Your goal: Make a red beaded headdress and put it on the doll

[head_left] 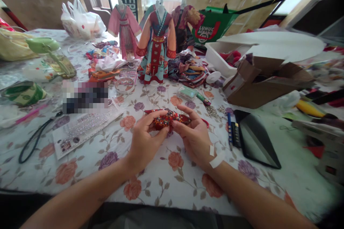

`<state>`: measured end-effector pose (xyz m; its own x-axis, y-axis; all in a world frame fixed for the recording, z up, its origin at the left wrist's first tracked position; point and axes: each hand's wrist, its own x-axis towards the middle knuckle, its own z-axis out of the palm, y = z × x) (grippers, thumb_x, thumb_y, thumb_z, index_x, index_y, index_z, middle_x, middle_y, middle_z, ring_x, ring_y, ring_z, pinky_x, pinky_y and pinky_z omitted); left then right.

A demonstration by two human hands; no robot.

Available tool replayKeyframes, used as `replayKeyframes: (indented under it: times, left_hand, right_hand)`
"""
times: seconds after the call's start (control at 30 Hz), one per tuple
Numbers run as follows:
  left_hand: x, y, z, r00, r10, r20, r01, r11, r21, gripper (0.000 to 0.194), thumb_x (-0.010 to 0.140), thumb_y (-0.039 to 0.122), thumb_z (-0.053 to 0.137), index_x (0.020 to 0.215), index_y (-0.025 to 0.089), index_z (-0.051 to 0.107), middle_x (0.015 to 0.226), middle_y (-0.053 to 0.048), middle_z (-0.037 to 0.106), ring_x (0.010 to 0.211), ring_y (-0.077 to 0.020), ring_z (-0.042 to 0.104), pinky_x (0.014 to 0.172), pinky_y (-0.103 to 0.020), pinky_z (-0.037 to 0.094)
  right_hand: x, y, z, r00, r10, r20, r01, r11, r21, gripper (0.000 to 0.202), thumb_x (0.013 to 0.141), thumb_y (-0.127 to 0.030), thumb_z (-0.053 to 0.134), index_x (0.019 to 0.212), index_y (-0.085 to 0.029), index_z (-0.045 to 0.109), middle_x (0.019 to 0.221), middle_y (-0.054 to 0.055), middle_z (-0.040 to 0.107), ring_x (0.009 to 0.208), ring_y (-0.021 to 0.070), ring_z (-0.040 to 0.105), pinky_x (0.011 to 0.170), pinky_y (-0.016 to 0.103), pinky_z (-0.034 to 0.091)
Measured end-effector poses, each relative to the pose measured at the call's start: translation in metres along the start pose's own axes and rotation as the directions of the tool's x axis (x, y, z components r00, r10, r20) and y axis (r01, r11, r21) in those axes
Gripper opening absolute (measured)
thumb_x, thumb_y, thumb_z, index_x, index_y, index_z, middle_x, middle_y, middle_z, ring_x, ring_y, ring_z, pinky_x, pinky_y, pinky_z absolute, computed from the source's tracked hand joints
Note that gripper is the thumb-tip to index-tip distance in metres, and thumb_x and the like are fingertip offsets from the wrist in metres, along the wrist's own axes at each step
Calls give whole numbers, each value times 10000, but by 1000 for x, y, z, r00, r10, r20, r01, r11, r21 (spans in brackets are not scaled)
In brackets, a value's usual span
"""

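Observation:
Between my two hands is a small piece of red patterned fabric (161, 121), held a little above the flowered tablecloth. My left hand (147, 136) pinches its left part between thumb and fingers. On its right part, the thumb and fingers of my right hand (193, 132) close, and white tape strips show on that wrist. What the fabric is shaped into is partly hidden by my fingers. Beyond my hands stands a small dress form in a red, blue and orange robe (156, 48), with a pink robe (125, 32) on another form behind it to the left.
A black tablet (256, 139) and a blue pen (230, 130) lie to the right, near an open cardboard box (258, 86). At left are a sheet of stick-on gems (88, 128), a tape roll (125, 85) and a lidded jug (60, 61). Folded fabrics (188, 69) lie behind.

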<state>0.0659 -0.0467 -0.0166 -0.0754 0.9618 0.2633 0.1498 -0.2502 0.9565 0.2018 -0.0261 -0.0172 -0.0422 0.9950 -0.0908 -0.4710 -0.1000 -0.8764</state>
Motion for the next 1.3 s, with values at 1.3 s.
replayKeyframes:
  times: [1.3]
  left_hand:
    - [2, -5, -1, 996, -41, 77, 43, 998, -35, 449, 744, 124, 636, 1167, 265, 581, 1122, -39, 650, 1011, -216, 631, 855, -355, 542]
  right_hand:
    - [-3, -4, 0, 999, 42, -17, -43, 998, -49, 593, 582, -218, 823, 1112, -229, 560, 736, -17, 682, 632, 130, 620, 653, 275, 502]
